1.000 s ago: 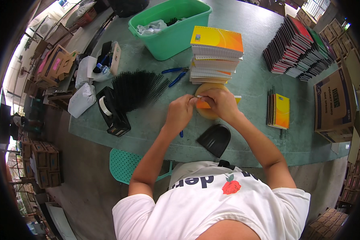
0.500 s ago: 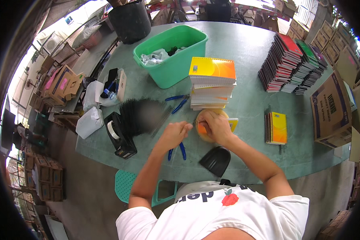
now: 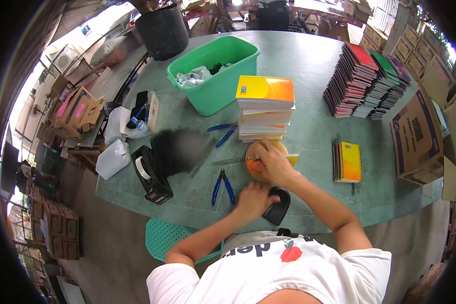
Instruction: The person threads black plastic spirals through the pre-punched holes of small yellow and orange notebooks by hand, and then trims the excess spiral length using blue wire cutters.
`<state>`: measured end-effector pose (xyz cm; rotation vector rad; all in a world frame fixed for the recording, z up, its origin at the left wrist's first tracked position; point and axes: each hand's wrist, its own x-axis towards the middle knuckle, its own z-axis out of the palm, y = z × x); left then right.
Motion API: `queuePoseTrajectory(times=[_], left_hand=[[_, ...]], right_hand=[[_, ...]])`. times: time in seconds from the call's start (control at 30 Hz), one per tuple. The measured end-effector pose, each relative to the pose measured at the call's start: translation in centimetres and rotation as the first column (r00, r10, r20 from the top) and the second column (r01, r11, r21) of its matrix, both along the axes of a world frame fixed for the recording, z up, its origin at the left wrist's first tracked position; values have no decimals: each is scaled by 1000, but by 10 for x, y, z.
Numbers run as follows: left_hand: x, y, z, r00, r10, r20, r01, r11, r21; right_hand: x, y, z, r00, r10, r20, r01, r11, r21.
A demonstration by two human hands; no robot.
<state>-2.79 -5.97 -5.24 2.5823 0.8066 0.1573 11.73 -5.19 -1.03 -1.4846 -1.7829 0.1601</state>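
A small yellow-orange notebook (image 3: 292, 159) lies on a round tan disc (image 3: 283, 146), and my right hand (image 3: 272, 161) grips it, covering much of it. From its left edge a black spiral wire (image 3: 230, 160) sticks out over the table. My left hand (image 3: 255, 200) is nearer my body, fingers apart and holding nothing visible, at the left edge of a black rounded pad-like piece (image 3: 277, 209). Blue-handled cutters (image 3: 223, 190) lie to the left of that hand. Just beyond the disc stands a stack of yellow-topped notebooks (image 3: 266, 91).
A second blue-handled tool (image 3: 227, 134), a heap of black spirals (image 3: 175, 152) and a black tape dispenser (image 3: 151, 175) lie left. A green tub (image 3: 213, 91) stands behind. Rightward are coil-bound notebooks (image 3: 350, 162), tall notebook stacks (image 3: 352, 81) and a cardboard box (image 3: 418, 137).
My left hand has left the notebook's edge and moved toward my body, beside the black piece. The spiral's free end now shows. My right hand stays on the notebook.
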Motion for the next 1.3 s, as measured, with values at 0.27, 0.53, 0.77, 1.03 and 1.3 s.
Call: queuePoseTrajectory(times=[0.27,0.53,0.77,1.03,1.3], left_hand=[[-14,45,68,735,121,667,-224,972,71],[-17,62,72,771,77,632,-228,960,162],[-4,63,62,815,-52,577,-75,978,194],[2,62,56,882,-67,466,-2,989,147],[17,68,72,811,-50,582,-80,978,195]], right_hand=[[42,-37,-11,970,-243,-7,239,957,-167],[39,-34,-16,972,-193,-130,168,969,-182],[41,-30,-11,989,-146,7,146,984,-104],[63,-46,-28,862,-93,-498,-52,962,-270],[57,-53,-39,550,-124,-826,-209,937,-279]])
